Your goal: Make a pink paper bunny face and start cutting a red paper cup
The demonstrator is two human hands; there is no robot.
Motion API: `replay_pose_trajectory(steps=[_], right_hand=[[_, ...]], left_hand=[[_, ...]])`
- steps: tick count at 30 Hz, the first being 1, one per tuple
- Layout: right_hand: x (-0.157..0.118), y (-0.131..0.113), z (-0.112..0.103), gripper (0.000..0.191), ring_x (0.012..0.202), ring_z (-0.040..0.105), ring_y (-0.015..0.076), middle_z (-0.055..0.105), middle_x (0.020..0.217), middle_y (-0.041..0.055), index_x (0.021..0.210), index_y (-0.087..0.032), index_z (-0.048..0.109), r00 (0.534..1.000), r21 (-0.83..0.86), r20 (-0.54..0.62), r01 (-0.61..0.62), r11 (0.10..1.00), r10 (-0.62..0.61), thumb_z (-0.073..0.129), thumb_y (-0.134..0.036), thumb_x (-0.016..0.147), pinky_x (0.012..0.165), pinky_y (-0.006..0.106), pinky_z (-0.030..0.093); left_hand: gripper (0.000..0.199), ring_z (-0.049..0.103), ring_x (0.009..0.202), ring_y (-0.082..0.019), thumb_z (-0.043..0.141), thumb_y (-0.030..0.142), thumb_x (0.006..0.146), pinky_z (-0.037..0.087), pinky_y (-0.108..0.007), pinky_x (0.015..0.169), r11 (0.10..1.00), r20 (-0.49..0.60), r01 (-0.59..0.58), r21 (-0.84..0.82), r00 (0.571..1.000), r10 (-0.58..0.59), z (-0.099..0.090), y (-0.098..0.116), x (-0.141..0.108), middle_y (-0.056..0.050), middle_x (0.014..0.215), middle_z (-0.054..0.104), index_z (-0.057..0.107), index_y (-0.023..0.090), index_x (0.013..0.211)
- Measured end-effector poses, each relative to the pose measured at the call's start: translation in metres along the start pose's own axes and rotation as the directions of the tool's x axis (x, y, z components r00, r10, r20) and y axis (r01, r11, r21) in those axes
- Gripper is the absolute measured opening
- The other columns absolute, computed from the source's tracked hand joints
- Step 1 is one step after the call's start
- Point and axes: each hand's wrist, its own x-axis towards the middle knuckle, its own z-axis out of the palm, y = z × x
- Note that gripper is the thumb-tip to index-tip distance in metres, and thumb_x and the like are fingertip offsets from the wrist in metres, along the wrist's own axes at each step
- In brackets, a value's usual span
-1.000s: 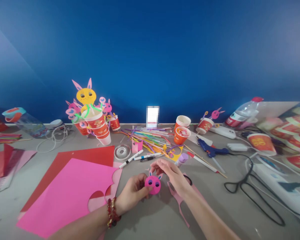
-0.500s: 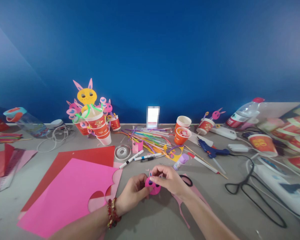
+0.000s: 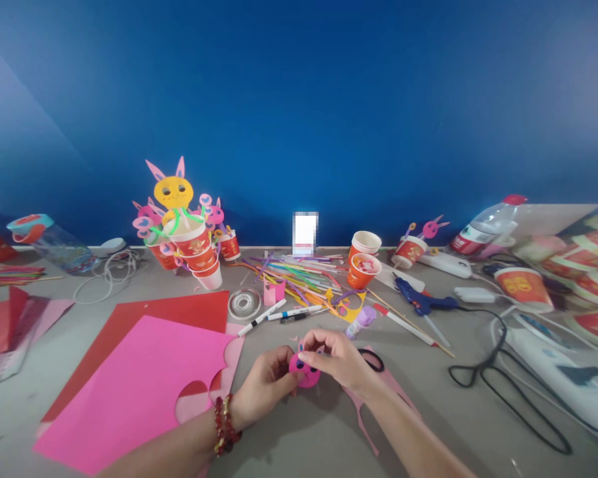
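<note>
Blue wall (image 3: 299, 99) is seen behind a grey desk (image 3: 299, 441) spread with craft materials. Near the middle of the desk's closer part, a small, round, bright-pink paper rabbit face (image 3: 307, 377) is held between two bare hands. Its lower left edge is pinched between thumb and fingers by the left hand (image 3: 266, 382); its upper right part is pinched by the right hand (image 3: 339, 362), the thumb laid across the front and the fingers curled by the ears. Whether an ear itself is gripped cannot be told. Grey desk top is shown below the face, between the forearms; this room is bordered on the left by a large bright-pink paper sheet (image 3: 124, 385) with rounded cut-outs, and on the right by a pale-pink paper scrap (image 3: 391, 388).

The face is marked with dark violet eyes and topped by pink ears with blue centres, partly covered by fingers. Its front is turned up toward the camera; the ears are pointed toward the wall, and the long axis, chin to ears, is directed roughly away from the person.

Farther out, a purple-capped glue stick (image 3: 361, 322), white-barrelled marker pens (image 3: 262, 317) and multicoloured thin sticks (image 3: 299, 277) are scattered.
</note>
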Motion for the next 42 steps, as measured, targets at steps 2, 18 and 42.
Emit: replay_pose_trajectory(steps=[2,18,42], right_hand=[[0.0001,-0.0006,-0.0001,0.010,0.064,0.056,0.0139,0.066,0.070,-0.0012,0.075,-0.018,0.067,1.000,0.016,0.003,0.005,1.000,-0.005,0.069,-0.027,0.078,0.060,0.024,0.039],[0.0000,-0.0014,0.0003,0.009,0.063,0.055,0.0137,0.064,0.069,-0.0017,0.074,-0.018,0.064,1.000,0.048,0.028,0.004,0.999,-0.005,0.067,-0.026,0.078,0.060,0.024,0.039],[0.0000,-0.0016,-0.0009,0.013,0.065,0.055,0.0137,0.066,0.073,-0.0004,0.079,-0.018,0.068,0.999,0.016,0.050,0.009,1.000,-0.009,0.067,-0.030,0.081,0.059,0.024,0.039]], left_hand=[[0.038,0.045,0.052,-0.008,0.066,0.050,0.082,0.032,-0.019,0.048,1.000,0.003,0.002,-0.002,1.000,-0.002,-0.0001,0.0002,0.0002,0.003,0.064,0.052,0.049,0.016,0.076],[0.039,0.043,0.050,-0.007,0.066,0.051,0.081,0.031,-0.019,0.048,0.999,0.008,0.011,0.030,1.000,-0.012,0.0004,0.0023,-0.0007,0.003,0.060,0.052,0.051,0.016,0.076],[0.038,0.045,0.051,-0.008,0.067,0.050,0.081,0.033,-0.019,0.048,1.000,0.000,0.005,0.002,1.000,-0.005,0.0002,-0.0001,-0.0007,0.002,0.063,0.053,0.051,0.016,0.076]])
